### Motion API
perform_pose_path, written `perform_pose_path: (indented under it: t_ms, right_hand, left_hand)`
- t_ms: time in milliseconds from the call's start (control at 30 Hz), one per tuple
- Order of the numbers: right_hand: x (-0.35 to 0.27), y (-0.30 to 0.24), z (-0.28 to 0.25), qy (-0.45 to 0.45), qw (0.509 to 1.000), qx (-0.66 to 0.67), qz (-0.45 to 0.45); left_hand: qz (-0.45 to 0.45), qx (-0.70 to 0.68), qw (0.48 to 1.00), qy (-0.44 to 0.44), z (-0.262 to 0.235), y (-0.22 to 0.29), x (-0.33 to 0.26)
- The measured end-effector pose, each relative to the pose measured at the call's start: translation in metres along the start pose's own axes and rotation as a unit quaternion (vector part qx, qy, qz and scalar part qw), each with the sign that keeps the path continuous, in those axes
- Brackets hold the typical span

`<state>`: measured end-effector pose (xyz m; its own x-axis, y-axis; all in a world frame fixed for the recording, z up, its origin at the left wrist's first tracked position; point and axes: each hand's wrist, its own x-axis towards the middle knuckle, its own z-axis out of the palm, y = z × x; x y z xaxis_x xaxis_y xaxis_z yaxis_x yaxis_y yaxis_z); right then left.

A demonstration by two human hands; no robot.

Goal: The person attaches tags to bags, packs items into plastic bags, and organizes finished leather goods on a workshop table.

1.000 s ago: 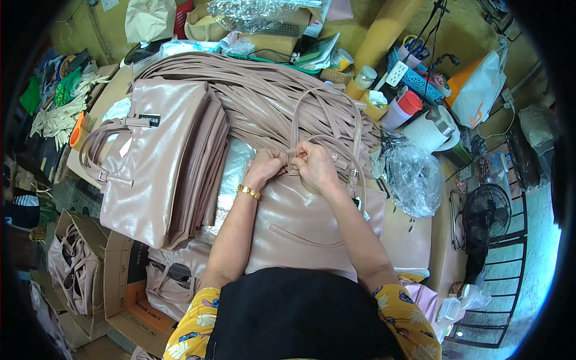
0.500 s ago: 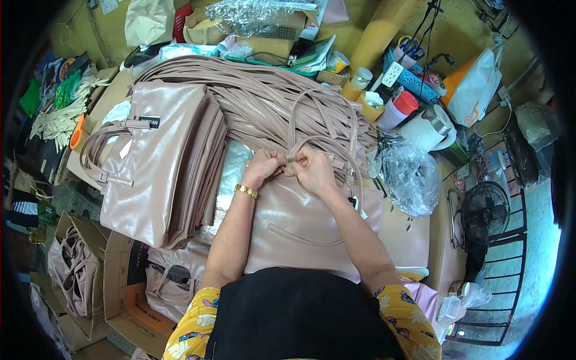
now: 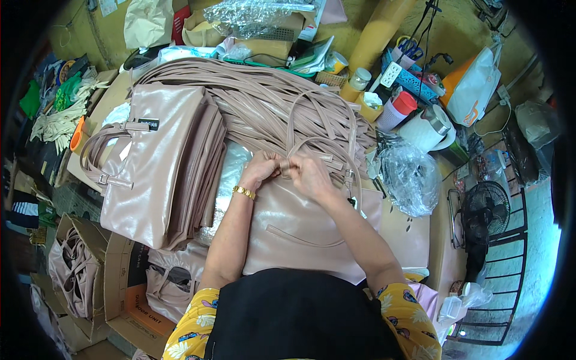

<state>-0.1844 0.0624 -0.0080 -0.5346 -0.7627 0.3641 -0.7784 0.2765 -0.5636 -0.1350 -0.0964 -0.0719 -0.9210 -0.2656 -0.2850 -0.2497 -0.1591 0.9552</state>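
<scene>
A dusty-pink handbag lies flat on the table in front of me, its looped handle standing up at the far side. At the bag's far edge both hands meet on a narrow pink strap. My left hand, with a gold watch at the wrist, is closed in a pinch on the strap. Right beside it, my right hand is also closed on the strap, its fingertips slightly blurred. The fingers hide most of the gripped part. One loose strap end curves across the bag's front.
A stack of matching bags stands at left. Behind my hands lies a big bundle of pink straps. Crumpled clear plastic, a white kettle and a black fan are at right. An open cardboard box holds bags at lower left.
Both hands have shifted slightly left along the bag's far edge. My right hand has turned a little, its fingers still against the left hand's at the strap.
</scene>
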Motion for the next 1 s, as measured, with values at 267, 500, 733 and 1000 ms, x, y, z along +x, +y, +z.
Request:
perform_pose_path:
  t_ms: [267, 500, 733, 1000]
  right_hand:
    - [0.008, 0.001, -0.001, -0.044, 0.996, -0.071, -0.022]
    - [0.007, 0.007, -0.007, -0.143, 0.979, 0.037, 0.138]
    - [-0.023, 0.007, -0.007, -0.055, 0.951, -0.183, -0.242]
    - [0.001, 0.038, 0.003, -0.013, 0.891, -0.189, -0.412]
  left_hand:
    - [0.002, 0.034, 0.999, -0.008, 0.002, 0.003, -0.001]
    - [0.002, 0.022, 1.0, 0.014, 0.004, 0.008, -0.007]
    - [0.003, 0.052, 0.998, 0.032, 0.003, -0.006, 0.009]
    - [-0.003, -0.017, 1.0, 0.011, -0.001, -0.009, 0.013]
